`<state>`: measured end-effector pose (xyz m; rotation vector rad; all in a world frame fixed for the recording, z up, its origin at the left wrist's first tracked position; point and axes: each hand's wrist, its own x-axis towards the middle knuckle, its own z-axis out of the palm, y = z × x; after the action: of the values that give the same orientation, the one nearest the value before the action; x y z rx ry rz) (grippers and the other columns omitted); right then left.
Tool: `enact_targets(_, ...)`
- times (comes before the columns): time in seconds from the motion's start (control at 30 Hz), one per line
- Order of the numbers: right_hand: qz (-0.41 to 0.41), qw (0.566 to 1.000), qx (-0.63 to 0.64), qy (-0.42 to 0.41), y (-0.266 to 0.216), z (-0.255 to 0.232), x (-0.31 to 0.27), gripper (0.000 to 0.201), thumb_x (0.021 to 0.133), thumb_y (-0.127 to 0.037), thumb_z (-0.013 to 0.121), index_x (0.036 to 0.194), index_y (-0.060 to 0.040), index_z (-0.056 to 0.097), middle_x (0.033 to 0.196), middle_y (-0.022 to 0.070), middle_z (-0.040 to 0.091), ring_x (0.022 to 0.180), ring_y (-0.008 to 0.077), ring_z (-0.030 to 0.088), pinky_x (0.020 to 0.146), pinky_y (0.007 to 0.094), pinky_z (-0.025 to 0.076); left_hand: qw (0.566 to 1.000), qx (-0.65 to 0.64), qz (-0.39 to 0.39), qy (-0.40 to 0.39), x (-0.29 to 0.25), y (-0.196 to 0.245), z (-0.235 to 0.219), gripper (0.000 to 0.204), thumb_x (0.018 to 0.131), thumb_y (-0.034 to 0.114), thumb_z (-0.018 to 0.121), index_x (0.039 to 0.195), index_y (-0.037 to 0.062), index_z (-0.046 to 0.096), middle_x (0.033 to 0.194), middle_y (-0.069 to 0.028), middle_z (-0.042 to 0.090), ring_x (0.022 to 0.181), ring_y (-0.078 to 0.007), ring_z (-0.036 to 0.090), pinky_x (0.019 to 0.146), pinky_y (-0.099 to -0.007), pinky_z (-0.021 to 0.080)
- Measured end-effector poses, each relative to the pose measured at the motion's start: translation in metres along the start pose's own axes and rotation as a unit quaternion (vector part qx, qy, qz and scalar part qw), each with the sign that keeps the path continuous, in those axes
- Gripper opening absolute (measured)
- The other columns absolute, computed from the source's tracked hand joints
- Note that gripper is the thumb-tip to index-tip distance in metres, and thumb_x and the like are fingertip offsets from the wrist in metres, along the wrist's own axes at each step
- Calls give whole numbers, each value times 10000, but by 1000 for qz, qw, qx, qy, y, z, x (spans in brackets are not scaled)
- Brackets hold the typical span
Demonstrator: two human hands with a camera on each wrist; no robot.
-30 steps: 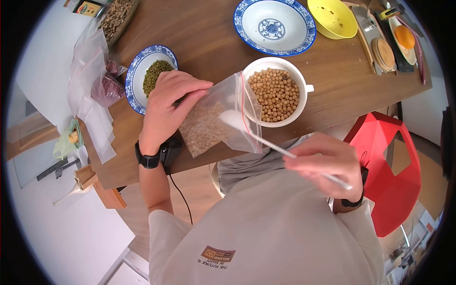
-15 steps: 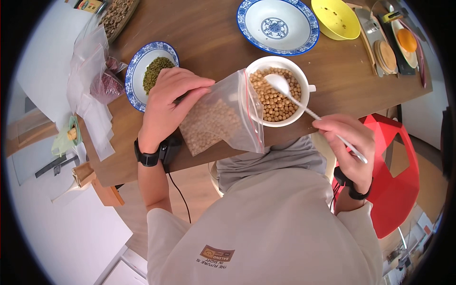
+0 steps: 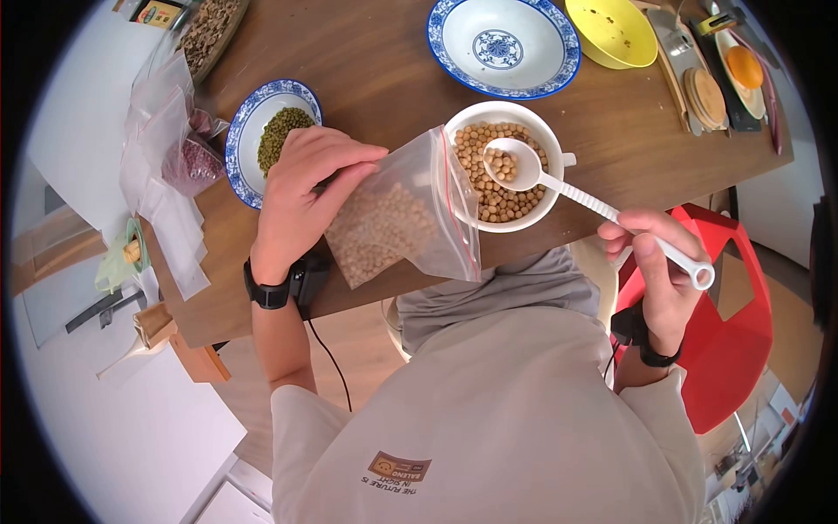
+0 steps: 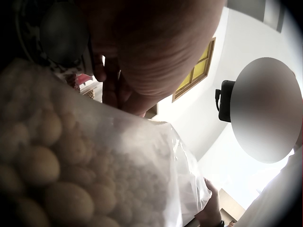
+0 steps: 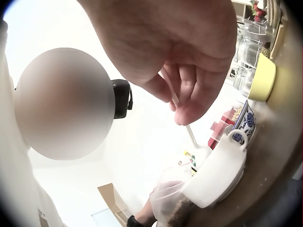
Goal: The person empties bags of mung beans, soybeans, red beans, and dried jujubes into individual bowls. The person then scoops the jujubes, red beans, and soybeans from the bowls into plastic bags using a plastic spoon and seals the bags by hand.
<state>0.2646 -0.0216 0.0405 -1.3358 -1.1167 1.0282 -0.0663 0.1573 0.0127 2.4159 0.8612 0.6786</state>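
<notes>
My left hand (image 3: 305,192) pinches the upper edge of a clear zip bag (image 3: 384,218) that holds pale round beans; the bag's mouth lies against the white cup's left side. Between the fingers and thumb of my right hand (image 3: 659,271) is the handle of a white spoon (image 3: 602,206). The spoon's bowl carries several beans and is above the white cup (image 3: 561,140), which holds many tan beans (image 3: 502,210). In the right wrist view the spoon handle (image 5: 190,135) slants down toward the cup (image 5: 215,172).
Green beans (image 3: 284,131) fill part of a blue-rimmed dish (image 3: 247,118) beside my left hand. Plastic bags (image 3: 170,175) lie at the table's left edge. A blue-and-white plate (image 3: 546,61), a yellow bowl (image 3: 642,48) and a board (image 3: 676,65) stand farther back. A red chair (image 3: 733,367) is at right.
The spoon has moved from the bag's mouth to above the cup and now shows beans in its level bowl. My right hand has shifted right and turned. My left hand stays on the bag.
</notes>
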Motion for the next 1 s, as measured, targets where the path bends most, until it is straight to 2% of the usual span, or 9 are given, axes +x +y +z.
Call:
enact_targets(0.1,-23,1000,18,1,-5,2,-1,191,1011,-72,650,1102,72,735,950,160,768,807,183,711,753,296,590,1000,1,2,0,-1,-1,0,164,874,54,757,1035,80,777,886,-26,732,874,-223,655,865,-356,462)
enact_targets(0.17,-60,994,-11,-88,-8,5,0,183,1007,-71,644,1082,61,745,923,150,764,789,179,704,719,302,578,1000,1,5,0,-1,-1,1,167,872,52,759,1036,81,777,886,-27,730,874,-223,655,861,-356,462)
enact_targets(0.23,-117,979,-41,-163,-5,10,5,183,906,-6,712,1080,12,765,902,129,756,777,210,704,672,327,556,1000,2,0,0,-1,-1,1,169,870,51,761,1037,79,776,885,-28,725,875,-223,654,855,-355,461)
enact_targets(0.3,-164,965,-61,-196,-4,27,5,327,806,54,752,1105,-73,785,935,117,749,765,239,690,650,340,546,1000,3,2,0,0,-1,1,169,871,51,761,1037,79,776,882,-26,723,875,-222,653,852,-354,460)
enact_targets(0.4,-219,943,-139,-210,2,29,7,331,815,66,738,1096,-99,795,962,115,748,764,236,689,636,337,542,1000,1,2,1,0,-1,1,169,873,50,759,1039,79,776,881,-24,723,874,-223,652,849,-353,460)
enact_targets(0.53,-189,955,-110,-201,-4,-2,8,288,828,67,726,1071,-72,796,946,119,749,787,231,699,633,323,537,1000,-4,9,5,-1,-1,1,171,877,46,753,1043,81,774,889,-24,729,873,-225,652,852,-354,459)
enact_targets(0.63,-117,977,-169,-65,-8,-10,6,206,877,69,690,1042,-13,781,934,131,758,809,228,701,646,306,521,1000,-4,16,4,0,-1,0,174,877,45,752,1045,82,774,896,-24,733,873,-227,652,857,-355,459)
enact_targets(0.73,-127,963,-230,-54,-4,-2,13,195,885,61,686,1050,1,771,937,130,760,815,248,703,688,322,528,1000,-2,15,6,-1,-1,1,174,875,48,754,1044,82,775,900,-25,733,874,-227,653,860,-355,458)
enact_targets(1.0,-110,975,-140,-129,9,12,14,208,890,86,689,1077,23,757,937,137,767,825,256,713,736,339,545,1000,-5,3,-2,-1,-2,1,171,876,53,755,1044,79,774,899,-27,732,883,-225,652,863,-356,459)
